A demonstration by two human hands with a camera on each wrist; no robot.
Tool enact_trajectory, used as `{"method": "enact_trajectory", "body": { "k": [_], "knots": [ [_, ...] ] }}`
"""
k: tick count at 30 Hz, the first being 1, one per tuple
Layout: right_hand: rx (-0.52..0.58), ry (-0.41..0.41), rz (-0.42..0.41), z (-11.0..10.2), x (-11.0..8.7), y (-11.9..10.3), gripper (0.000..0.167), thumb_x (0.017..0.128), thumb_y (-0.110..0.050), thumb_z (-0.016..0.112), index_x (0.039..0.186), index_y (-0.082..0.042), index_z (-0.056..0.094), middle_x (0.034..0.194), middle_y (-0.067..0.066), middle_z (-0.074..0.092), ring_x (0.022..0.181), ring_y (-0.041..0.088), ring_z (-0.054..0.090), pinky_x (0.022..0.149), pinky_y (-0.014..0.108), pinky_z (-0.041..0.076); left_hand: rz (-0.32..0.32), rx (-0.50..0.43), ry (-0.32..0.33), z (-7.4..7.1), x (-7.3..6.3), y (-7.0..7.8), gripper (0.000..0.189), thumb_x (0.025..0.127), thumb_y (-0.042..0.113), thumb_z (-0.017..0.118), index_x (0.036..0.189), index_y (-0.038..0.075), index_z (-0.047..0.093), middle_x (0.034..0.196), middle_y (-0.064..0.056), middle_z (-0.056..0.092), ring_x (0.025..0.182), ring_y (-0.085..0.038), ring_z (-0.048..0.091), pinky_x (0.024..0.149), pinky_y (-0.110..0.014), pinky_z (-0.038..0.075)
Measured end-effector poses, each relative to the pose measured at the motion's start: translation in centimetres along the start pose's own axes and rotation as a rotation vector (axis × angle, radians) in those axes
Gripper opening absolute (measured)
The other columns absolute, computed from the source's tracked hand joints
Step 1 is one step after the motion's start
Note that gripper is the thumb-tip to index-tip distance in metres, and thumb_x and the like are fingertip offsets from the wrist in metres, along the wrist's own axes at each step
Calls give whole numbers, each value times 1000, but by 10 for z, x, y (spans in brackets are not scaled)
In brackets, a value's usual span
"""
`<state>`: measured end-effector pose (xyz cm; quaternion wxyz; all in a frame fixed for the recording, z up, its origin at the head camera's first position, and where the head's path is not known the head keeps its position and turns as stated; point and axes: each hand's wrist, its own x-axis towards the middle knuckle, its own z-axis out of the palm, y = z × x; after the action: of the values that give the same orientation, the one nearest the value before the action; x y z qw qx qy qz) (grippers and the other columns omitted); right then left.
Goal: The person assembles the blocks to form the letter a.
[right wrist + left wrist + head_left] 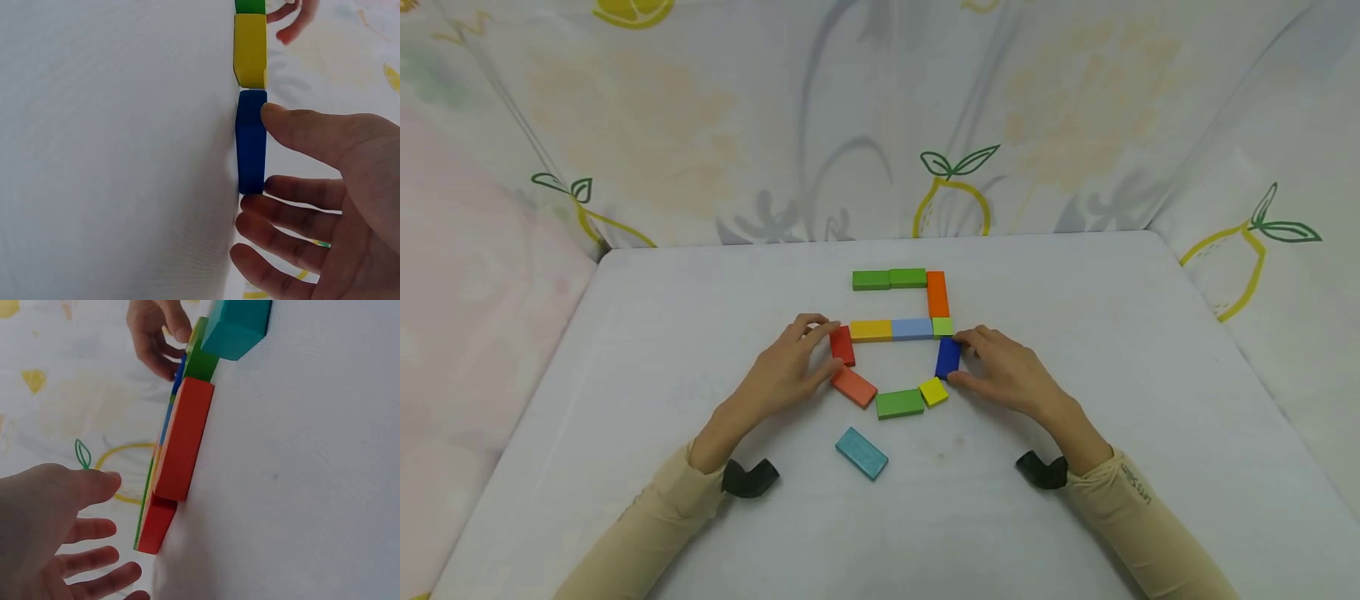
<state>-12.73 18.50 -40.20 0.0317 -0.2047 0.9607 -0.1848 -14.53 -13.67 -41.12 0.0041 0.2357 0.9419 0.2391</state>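
My left hand (pixel 789 365) is spread beside a red block (pixel 842 346) and a salmon-red block (pixel 853 387), its thumb tip near where the two meet. In the left wrist view, its fingers are apart from both. My right hand (pixel 1011 372) reaches to a dark blue block (pixel 948 357) from the right. Its thumb tip touches that block close to the yellow block (pixel 933 392), while the fingertips lie around the other end, as the right wrist view shows. A green block (pixel 900 404) lies left of the yellow one.
Yellow-orange (pixel 871 332), light blue (pixel 912 329) and small lime (pixel 942 327) blocks form a row above. An orange block (pixel 937 294) and two green blocks (pixel 889 279) lie beyond it. Nearer me is a teal block (pixel 862 453). Printed fabric (pixel 880 117) walls the white table (pixel 700 292).
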Motion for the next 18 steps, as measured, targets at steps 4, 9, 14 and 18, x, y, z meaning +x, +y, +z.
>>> {"method": "enact_trajectory", "body": {
  "k": [4,9,14,18],
  "knots": [
    [1,4,-1,0,0,0,54,85,-36,69,127,-6,54,118,8,61,103,21,60,83,41,52,10,-144,-1,3,4,-14,50,93,32,59,138,12,47,135,-6,43,111,-22,54,84,-39,53],
    [0,17,-4,1,1,-1,53,85,-35,69,128,-8,52,119,9,61,103,22,61,81,42,53,58,-322,0,13,9,-38,41,99,29,47,137,15,46,132,-2,47,108,-16,51,88,-36,46],
    [5,48,-17,1,1,-4,48,88,-33,66,127,-9,52,112,7,61,100,21,60,77,39,54,66,-452,30,19,9,-48,35,101,28,42,133,14,50,131,-3,50,113,-17,55,99,-41,43],
    [35,46,-72,-1,-3,-19,40,89,-31,65,122,-10,55,107,4,62,95,17,60,75,33,53,83,-420,48,18,8,-49,33,101,25,42,132,14,50,128,-4,52,106,-15,53,92,-34,45]
  ]
}}
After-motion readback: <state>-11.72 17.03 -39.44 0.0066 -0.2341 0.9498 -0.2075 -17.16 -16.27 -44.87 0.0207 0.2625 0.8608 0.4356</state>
